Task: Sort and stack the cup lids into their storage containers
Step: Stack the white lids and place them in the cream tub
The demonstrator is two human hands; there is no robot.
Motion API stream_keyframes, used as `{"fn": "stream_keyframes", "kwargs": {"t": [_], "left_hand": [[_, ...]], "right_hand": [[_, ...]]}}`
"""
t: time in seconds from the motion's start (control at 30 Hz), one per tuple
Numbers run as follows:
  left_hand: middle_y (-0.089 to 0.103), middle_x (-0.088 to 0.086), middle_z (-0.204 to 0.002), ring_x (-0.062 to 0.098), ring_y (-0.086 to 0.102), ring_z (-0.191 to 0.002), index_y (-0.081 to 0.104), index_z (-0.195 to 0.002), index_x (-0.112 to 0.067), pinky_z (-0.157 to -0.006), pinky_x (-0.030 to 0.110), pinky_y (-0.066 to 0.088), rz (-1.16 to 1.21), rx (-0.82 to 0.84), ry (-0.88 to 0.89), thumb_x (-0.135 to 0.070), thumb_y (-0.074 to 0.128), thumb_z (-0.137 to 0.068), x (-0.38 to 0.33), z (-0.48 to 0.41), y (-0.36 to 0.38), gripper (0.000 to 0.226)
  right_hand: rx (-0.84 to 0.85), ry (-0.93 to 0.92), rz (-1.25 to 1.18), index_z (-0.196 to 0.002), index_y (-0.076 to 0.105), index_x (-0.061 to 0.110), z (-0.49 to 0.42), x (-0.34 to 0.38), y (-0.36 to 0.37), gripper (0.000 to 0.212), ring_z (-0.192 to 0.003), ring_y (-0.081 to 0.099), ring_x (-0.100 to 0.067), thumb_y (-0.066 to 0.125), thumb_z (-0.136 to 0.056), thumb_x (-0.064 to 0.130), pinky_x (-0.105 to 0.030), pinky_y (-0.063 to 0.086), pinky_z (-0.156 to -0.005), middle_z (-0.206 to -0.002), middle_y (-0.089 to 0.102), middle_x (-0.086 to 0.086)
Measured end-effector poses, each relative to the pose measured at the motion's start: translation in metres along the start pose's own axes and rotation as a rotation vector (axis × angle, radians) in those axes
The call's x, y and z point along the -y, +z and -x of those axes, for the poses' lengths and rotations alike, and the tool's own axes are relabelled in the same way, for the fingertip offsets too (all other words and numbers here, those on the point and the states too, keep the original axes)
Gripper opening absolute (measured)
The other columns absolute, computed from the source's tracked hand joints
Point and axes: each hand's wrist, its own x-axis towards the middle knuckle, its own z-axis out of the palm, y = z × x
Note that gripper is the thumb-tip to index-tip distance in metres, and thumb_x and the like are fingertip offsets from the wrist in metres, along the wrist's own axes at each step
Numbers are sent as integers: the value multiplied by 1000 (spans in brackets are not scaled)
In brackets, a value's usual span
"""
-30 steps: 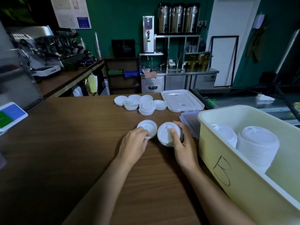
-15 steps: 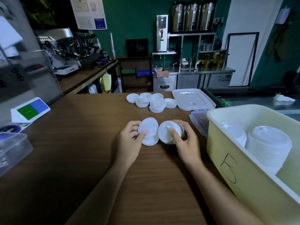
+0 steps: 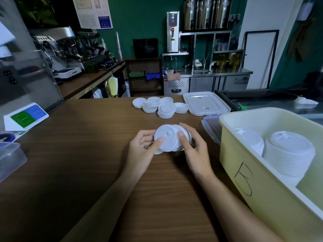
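One head-worn wide-angle view looks forward and down, close over the counter (image 3: 83,154).

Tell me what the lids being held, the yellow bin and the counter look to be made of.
Held lids: probably thin white plastic, going by the moulded rims and sip tab and the faint sheen.
Yellow bin: pale yellow plastic, smooth and semi-gloss, with a thick rounded rim and a marker sign on its wall.
Counter: dark brown with visible wood grain; solid wood or laminate, cannot tell.
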Motion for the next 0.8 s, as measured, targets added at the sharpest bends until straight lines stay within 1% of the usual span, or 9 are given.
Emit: {"fn": "stream_keyframes", "kwargs": {"t": [0.07, 0.13, 0.23, 0.3, 0.37, 0.5, 0.57, 0.67, 0.8], "left_hand": [[75, 15, -98, 20, 76, -83, 70, -106, -6, -68, 25, 61, 25, -6, -49, -11, 83, -85, 1, 0, 1, 25], [73, 18, -93, 20, 75, -73, 68, -103, -5, -66, 26, 60, 2, -2, -53, -11, 84, -85, 2, 1, 3, 25], [73, 8, -78, 22, 75, -68, 68, -100, -13, -70, 40, 62, -82, 15, -42, -20, 88, -81, 8, 1, 3, 28], [73, 4, -76, 23, 76, -70, 68, -97, -20, -75, 44, 63, -146, 26, -41, -37, 92, -75, 11, 0, 1, 37], [73, -1, -80, 19, 74, -73, 67, -93, -25, -76, 38, 62, -252, 34, 11, -52, 89, -68, 11, 2, 0, 43], [69, -13, -93, 11, 64, -88, 70, -98, -28, -79, 16, 48, -584, 48, 364, -40, 88, -78, 10, 2, -9, 29], [68, -17, -99, 8, 63, -97, 71, -103, -29, -84, 19, 47, -683, 110, 392, -40, 87, -79, 16, -4, -20, 31], [69, -17, -103, 11, 64, -101, 76, -105, -26, -90, 36, 53, -798, 203, 346, -32, 88, -79, 28, -12, -29, 30], [69, -14, -92, 11, 66, -87, 77, -90, -19, -78, 41, 55, -817, 203, 382, -10, 82, -83, 33, -16, -32, 13]], "right_hand": [[12, 16, -12, -130, 69, 22, 0, 0, 1, 26, -126, 61, -6, 61, -106, 26, -15, 45, -99, -132, 70, 8], [25, 36, -8, -127, 71, 28, 0, 0, 3, 28, -127, 61, -8, 62, -102, 38, -19, 45, -102, -132, 69, 7], [39, 45, 9, -124, 72, 34, 1, -2, 4, 37, -127, 61, -11, 65, -92, 53, -33, 47, -108, -130, 69, 7], [41, 41, 33, -124, 72, 36, 2, -4, 4, 38, -124, 62, -9, 69, -89, 51, -37, 49, -108, -130, 68, 7], [37, 31, 56, -125, 71, 36, 2, -6, 4, 35, -124, 61, -8, 70, -91, 44, -38, 49, -109, -131, 67, 7], [-15, 13, 38, -127, 70, 29, -1, -7, 1, 32, -127, 61, -12, 69, -96, 35, -38, 49, -109, -130, 69, 13], [-65, 15, 38, -130, 68, 25, -3, -8, -1, 31, -126, 61, -8, 70, -100, 27, -33, 49, -109, -130, 68, 15], [-106, 35, 38, -136, 64, 23, -5, -7, -3, 36, -123, 60, 1, 70, -100, 22, -19, 46, -104, -131, 67, 15], [-81, 41, 85, -134, 67, 22, -5, -11, -3, 33, -125, 61, -3, 69, -101, 26, -26, 46, -108, -131, 68, 14]]}}
